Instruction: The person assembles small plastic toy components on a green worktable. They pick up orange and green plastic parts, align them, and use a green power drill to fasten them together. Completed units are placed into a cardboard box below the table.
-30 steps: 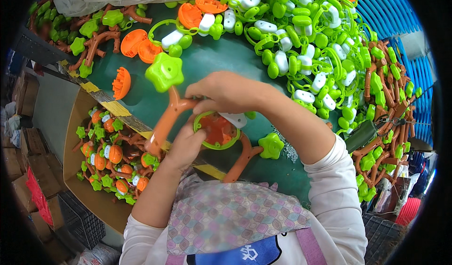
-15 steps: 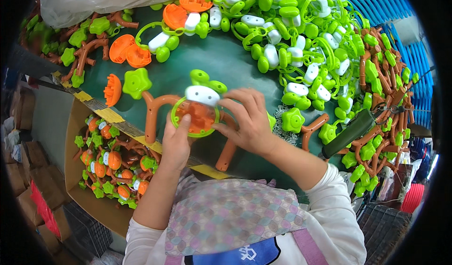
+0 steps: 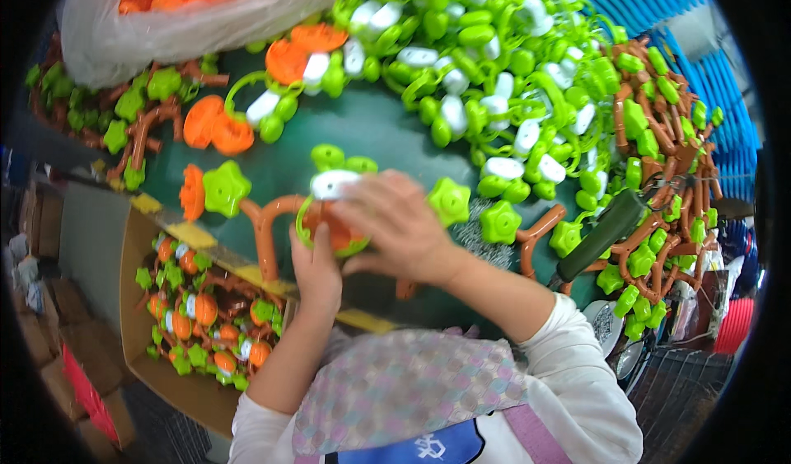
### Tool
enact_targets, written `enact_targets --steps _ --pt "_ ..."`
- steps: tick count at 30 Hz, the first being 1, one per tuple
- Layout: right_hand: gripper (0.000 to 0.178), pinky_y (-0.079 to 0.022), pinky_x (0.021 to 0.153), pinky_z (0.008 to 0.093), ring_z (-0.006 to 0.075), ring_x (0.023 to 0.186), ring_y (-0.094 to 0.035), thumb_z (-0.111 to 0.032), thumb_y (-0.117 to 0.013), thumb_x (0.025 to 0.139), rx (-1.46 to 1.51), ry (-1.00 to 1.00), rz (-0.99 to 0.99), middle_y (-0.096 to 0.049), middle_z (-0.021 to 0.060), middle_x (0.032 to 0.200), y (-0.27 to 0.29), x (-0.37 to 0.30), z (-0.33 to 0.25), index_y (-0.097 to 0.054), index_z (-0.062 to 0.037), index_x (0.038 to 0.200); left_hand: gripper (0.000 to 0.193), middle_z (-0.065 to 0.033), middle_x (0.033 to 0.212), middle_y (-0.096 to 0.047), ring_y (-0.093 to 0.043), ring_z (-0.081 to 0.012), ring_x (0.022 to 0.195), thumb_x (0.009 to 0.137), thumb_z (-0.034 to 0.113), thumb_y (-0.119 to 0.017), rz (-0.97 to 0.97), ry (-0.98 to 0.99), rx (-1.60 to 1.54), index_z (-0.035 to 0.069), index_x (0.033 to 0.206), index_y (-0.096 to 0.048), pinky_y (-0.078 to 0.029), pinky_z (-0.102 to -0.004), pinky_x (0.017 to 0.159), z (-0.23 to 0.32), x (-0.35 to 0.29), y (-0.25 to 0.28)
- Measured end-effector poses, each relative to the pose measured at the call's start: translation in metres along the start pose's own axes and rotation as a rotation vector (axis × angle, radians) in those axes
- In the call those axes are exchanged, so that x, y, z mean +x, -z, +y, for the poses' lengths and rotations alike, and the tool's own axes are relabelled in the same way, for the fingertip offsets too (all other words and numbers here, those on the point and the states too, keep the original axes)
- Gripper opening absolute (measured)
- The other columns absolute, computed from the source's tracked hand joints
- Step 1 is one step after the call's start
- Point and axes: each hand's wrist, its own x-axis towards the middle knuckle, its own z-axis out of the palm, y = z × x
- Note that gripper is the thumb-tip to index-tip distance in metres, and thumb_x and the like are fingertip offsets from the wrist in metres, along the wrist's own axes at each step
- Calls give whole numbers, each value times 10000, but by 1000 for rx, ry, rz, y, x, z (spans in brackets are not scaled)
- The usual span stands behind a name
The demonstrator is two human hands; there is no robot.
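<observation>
Over the green work surface I hold a plastic toy assembly (image 3: 334,185) with both hands. It has a lime-green ring round an orange shell, a white piece with small holes on top, and green ovals above that. My left hand (image 3: 317,270) grips the ring's lower left, thumb up against the orange shell. Across its right side lies my right hand (image 3: 404,229), fingers bent over ring and shell and blurred by motion. Behind the ring runs a brown forked branch (image 3: 272,225) with green star-shaped flowers (image 3: 226,189) at its ends; the hands hide its middle.
Green-and-white ring parts (image 3: 494,85) are heaped at the back right. Orange half shells (image 3: 216,126) lie at left, below a clear bag (image 3: 165,39) of orange parts. A carton (image 3: 140,340) of assembled toys stands lower left. A dark green bar (image 3: 601,233) and brown branches (image 3: 659,250) are at right.
My right hand has moved left over the ring and now covers much of the orange shell. My left hand keeps its hold. The view has shifted slightly, showing more of the orange bag.
</observation>
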Motion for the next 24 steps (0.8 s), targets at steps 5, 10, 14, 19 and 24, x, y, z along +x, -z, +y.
enact_targets --steps 5,10,14,19,24 --pt "871 -149 1252 533 339 1547 -199 -551 -621 850 -55 85 -336 -243 94 1671 -32 5 19 -337 -168 1578 433 -76 1390 -510 -570 -206 1237 1078 184 -521 -158 77 -142 97 1468 -354 -543 -339 918 6 7 9" --pt "752 -121 1257 530 333 1555 -175 -558 -521 937 -47 88 -266 -239 77 1674 -31 -1 22 -359 -189 1573 601 -112 1520 -416 -512 -279 1344 998 79 -448 -423 200 -398 95 1565 -249 -542 -414 973 31 2 15" --pt "727 -117 1261 530 323 1553 -172 -525 -550 949 -62 116 -244 -235 77 1674 -31 -1 23 -376 -164 1556 658 -129 1524 -409 -505 -294 1353 948 55 -418 -446 167 -306 90 1578 -229 -550 -433 988 19 11 21" --pt "686 -277 1213 511 374 1446 -369 -357 -722 888 293 91 -282 -417 140 1552 -25 23 38 -463 -107 1471 656 -169 1497 -427 -556 -331 1302 961 62 -418 -302 175 -354 107 1579 -202 -557 -474 997 5 11 26" --pt "459 -494 984 459 379 1138 -604 -128 -745 863 217 -124 124 -646 177 1210 19 85 88 -603 -35 1289 567 -177 1458 -471 -572 -347 1286 979 63 -464 -280 112 -373 101 1512 -275 -547 -490 1013 -10 16 39"
